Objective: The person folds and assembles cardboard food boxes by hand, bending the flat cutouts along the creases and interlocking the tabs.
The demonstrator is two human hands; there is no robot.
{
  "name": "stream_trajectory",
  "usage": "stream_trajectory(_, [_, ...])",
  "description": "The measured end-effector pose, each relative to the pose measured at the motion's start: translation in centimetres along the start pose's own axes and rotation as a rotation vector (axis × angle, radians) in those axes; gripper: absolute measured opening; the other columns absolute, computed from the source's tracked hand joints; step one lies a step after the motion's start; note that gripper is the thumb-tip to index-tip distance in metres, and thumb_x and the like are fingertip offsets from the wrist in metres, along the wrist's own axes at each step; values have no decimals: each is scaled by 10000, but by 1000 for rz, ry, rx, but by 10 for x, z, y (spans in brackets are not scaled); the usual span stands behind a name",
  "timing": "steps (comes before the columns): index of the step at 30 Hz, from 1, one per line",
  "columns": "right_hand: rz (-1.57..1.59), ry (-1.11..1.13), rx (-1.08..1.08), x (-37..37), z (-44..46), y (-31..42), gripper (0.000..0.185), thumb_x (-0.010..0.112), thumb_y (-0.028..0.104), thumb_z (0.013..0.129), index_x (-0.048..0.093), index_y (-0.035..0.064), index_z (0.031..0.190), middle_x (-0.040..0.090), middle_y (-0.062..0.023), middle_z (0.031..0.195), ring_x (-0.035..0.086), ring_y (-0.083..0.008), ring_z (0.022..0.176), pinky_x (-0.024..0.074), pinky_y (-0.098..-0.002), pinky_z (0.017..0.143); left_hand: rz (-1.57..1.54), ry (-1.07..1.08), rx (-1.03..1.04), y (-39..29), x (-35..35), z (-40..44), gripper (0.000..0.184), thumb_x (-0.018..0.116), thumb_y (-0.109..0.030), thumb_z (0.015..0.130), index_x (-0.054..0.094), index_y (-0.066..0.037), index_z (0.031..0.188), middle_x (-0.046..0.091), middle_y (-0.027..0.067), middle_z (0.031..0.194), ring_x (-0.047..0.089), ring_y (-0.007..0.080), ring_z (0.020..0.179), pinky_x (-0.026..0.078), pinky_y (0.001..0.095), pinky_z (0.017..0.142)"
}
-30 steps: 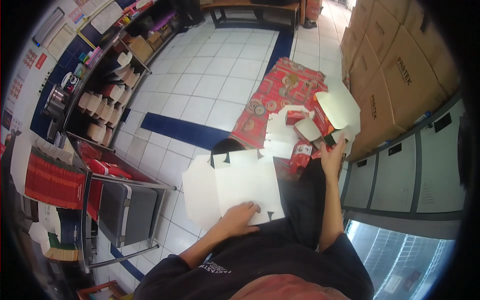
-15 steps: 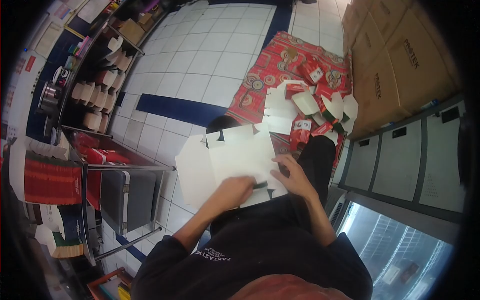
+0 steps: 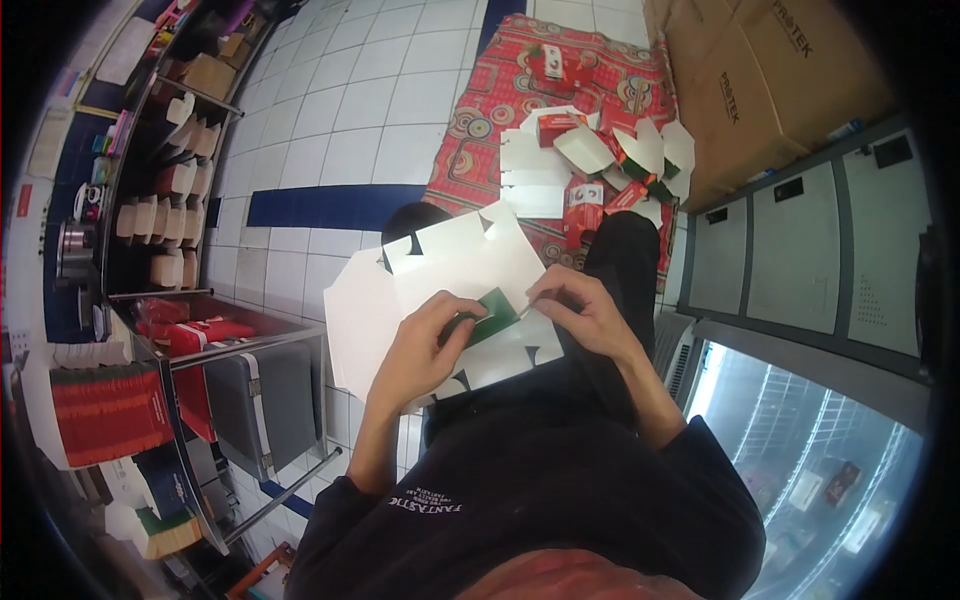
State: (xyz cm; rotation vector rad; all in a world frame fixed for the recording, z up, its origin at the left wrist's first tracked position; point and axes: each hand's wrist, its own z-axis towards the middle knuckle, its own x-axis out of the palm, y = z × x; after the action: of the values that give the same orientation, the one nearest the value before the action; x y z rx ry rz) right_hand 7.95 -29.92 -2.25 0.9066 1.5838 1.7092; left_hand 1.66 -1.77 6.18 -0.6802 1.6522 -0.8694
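In the head view, the left hand (image 3: 420,345) and right hand (image 3: 585,308) pinch opposite ends of a small green piece (image 3: 499,315) between thumb and fingers. It is above a flat white carton sheet (image 3: 465,258) that lies over the dark trousers (image 3: 628,245). Beyond, red boxes (image 3: 583,207) lie on a patterned red mat (image 3: 478,135).

Bright light gleams on white card (image 3: 450,262) (corners fade black).
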Motion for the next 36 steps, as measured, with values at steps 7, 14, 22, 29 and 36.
stream_trajectory(7, [-386, 128, -250, 22, 9, 27, 188, 816, 85, 979, 761, 30, 1150, 620, -87, 1101, 700, -228, 894, 560, -401, 795, -77, 72, -150, -12, 4, 0, 211, 706, -85, 1056, 752, -14, 1250, 762, 132, 1071, 727, 198, 781, 544, 319, 740])
stream_trajectory(14, [-323, -165, -256, 42, 6, 19, 179, 833, 12, 945, 770, 21, 1112, 630, -104, 1176, 700, -175, 924, 570, -315, 745, -114, -22, -152, 2, 3, -2, 225, 729, -83, 1046, 825, -42, 1246, 758, 128, 966, 737, 215, 795, 562, 338, 731])
stream_trajectory(22, [-246, -233, -102, 48, 3, 23, 156, 825, 74, 966, 743, 39, 1094, 657, -103, 1301, 729, -234, 924, 603, -355, 777, 1, -30, -82, -7, -1, -1, 230, 721, -52, 1040, 836, -57, 1239, 714, 114, 930, 706, 208, 769, 567, 344, 732])
stream_trajectory(29, [-339, 99, -83, 43, 6, 13, 133, 832, 52, 944, 767, 71, 1058, 667, -80, 1249, 701, -178, 943, 553, -307, 717, 55, 87, -47, -15, 0, 1, 244, 722, -36, 1019, 815, -47, 1244, 723, 131, 951, 763, 258, 820, 588, 350, 716])
stream_trajectory(36, [-149, -457, -281, 68, 10, 11, 715, 964, 160, 844, 544, 18, 1406, 605, -138, 1348, 709, -207, 1087, 586, -361, 893, 49, -220, 54, -48, 7, -10, 230, 816, -27, 947, 767, -5, 1170, 721, 142, 985, 754, 258, 820, 579, 354, 683])
